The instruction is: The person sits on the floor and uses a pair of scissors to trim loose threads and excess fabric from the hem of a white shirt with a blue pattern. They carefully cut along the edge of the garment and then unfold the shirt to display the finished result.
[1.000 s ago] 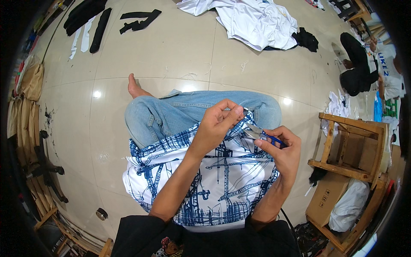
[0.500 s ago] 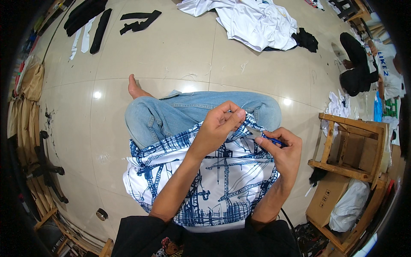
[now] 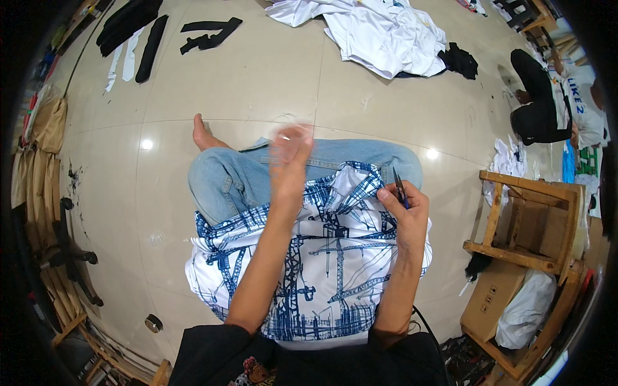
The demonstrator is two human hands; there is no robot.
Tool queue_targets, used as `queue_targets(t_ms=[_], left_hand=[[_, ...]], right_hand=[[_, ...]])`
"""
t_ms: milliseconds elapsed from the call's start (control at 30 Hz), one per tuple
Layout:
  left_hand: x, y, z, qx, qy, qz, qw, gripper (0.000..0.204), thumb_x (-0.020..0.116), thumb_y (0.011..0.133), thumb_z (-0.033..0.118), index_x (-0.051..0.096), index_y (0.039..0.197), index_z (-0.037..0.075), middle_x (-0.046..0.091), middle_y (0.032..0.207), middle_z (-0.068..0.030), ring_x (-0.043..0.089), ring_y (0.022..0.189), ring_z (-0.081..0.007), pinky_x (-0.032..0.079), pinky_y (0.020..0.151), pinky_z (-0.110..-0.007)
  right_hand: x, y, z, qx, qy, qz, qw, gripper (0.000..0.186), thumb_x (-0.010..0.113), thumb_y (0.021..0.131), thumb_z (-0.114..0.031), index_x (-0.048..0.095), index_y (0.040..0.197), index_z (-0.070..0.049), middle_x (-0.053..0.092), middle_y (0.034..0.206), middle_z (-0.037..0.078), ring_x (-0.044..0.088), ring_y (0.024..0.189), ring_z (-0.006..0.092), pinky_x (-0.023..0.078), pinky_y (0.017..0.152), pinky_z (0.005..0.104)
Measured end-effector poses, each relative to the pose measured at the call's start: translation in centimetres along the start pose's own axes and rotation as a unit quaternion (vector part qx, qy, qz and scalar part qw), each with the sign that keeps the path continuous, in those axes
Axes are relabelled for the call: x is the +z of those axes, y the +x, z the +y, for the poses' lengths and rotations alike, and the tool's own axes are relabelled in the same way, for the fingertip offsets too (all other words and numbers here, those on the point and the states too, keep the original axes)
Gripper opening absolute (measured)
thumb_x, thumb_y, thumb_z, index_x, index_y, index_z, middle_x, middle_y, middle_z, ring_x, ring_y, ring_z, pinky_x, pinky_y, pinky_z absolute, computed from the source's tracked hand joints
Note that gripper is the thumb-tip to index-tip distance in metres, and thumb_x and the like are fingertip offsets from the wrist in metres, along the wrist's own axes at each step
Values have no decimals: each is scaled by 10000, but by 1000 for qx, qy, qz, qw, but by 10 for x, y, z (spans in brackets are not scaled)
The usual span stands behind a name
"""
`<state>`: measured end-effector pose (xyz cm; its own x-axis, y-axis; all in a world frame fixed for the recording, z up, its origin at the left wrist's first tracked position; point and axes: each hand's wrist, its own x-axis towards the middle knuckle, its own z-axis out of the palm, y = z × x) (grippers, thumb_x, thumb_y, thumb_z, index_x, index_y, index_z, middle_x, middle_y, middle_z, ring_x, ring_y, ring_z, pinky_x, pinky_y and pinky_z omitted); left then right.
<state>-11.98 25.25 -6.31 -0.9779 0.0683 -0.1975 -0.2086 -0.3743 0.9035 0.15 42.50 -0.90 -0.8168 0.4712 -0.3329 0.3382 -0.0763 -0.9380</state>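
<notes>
A white garment with a blue crane print (image 3: 341, 257) lies across my lap over my jeans. Thread snips (image 3: 400, 188) with dark pointed blades and a blue handle sit in my right hand (image 3: 412, 209), blades pointing away from me. The thumb of that hand also touches the garment's gathered edge (image 3: 367, 177). My left hand (image 3: 293, 145) is raised beyond the cloth, over my jeans, smeared by motion. Its fingers cannot be made out, nor whether it holds anything.
White garments (image 3: 386, 38) lie heaped on the tiled floor ahead, beside a black cloth bundle (image 3: 460, 60). Black strips (image 3: 212, 33) are at far left. A wooden stool (image 3: 521, 219) and cardboard box (image 3: 492, 299) stand at right. Another person (image 3: 541, 96) sits at far right.
My left hand has let go of the garment's edge and swung left and away from me. My right hand has shifted slightly left, the snips now turned to point forward.
</notes>
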Motion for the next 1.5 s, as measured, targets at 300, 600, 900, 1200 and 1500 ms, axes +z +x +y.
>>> queue_targets(t_ms=[300, 600, 900, 1200, 1500], left_hand=[[7, -19, -2, 96, 228, -270, 931, 293, 750, 869, 108, 675, 1143, 34, 699, 1032, -73, 630, 995, -176, 477, 897, -301], [7, -23, 15, -224, -85, -379, 894, 791, 739, 789, -31, 419, 1509, 48, 699, 1143, -85, 623, 912, -69, 497, 812, -181], [13, -32, 24, -317, -173, -366, 858, 769, 666, 912, 89, 287, 1581, 97, 615, 1319, -221, 682, 974, -146, 520, 877, -227], [4, -21, -8, 102, 272, -337, 895, 356, 589, 1004, 257, 634, 1280, 37, 611, 1120, -59, 533, 968, -156, 456, 901, -301], [14, -29, 4, -41, 174, -445, 877, 256, 762, 857, 110, 693, 1098, 56, 691, 1065, -46, 602, 1014, -138, 468, 924, -299]], right_hand=[[5, -4, 5, -32, -16, 27, 999, 162, 783, 848, -68, 740, 972, 28, 703, 858, 21, 611, 796, 75, 462, 739, 207], [14, -15, 24, -107, 116, 115, 981, 211, 607, 1008, -149, 650, 889, 20, 631, 781, 29, 529, 705, 74, 413, 652, 219], [32, -27, 14, -229, -174, 118, 951, 320, 786, 820, -27, 584, 1064, 15, 482, 864, -8, 449, 747, 70, 389, 657, 215], [3, -29, 11, -58, 138, 70, 986, 263, 612, 797, 62, 403, 790, -97, 576, 874, 52, 494, 784, 93, 407, 739, 230], [-5, -26, 6, -8, 235, 22, 972, 225, 535, 757, 55, 391, 845, -94, 613, 877, 102, 549, 793, 153, 433, 772, 242]])
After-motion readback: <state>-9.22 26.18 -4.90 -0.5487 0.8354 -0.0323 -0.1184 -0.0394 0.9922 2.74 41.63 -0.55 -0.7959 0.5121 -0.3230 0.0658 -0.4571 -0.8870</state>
